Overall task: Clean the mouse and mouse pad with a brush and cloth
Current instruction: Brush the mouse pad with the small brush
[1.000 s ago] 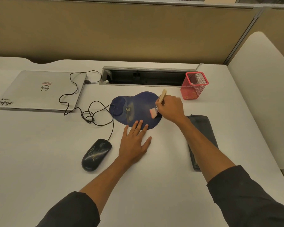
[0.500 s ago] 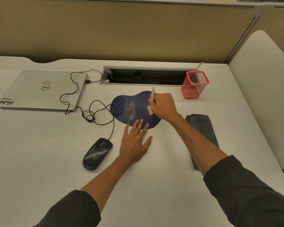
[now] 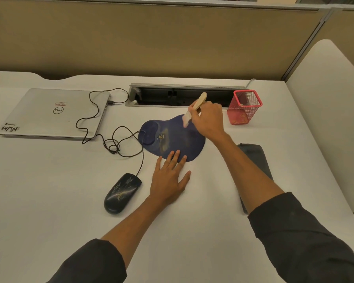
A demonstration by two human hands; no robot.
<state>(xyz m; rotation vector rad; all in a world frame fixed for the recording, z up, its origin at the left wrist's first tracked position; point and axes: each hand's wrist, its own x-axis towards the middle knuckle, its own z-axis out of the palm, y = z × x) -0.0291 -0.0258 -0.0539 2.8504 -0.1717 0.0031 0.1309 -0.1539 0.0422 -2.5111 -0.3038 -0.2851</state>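
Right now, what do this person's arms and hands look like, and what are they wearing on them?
Both hands are bare: no gloves, rings or watch show on the left hand or the right hand. Each arm has a dark charcoal long sleeve pushed up toward the elbow, so the forearms are uncovered: the left sleeve and the right sleeve. The cloth looks plain, with no markings in view.

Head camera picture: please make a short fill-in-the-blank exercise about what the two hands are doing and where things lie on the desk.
1. The right hand grips a ____ at the far edge of the mouse pad.
2. The left hand lies flat, its fingertips on the near edge of the ____.
3. The mouse lies off the pad, to the ____ of the left hand.
4. The cable of the mouse runs to the closed ____.

Missing words: brush; mouse pad; left; laptop
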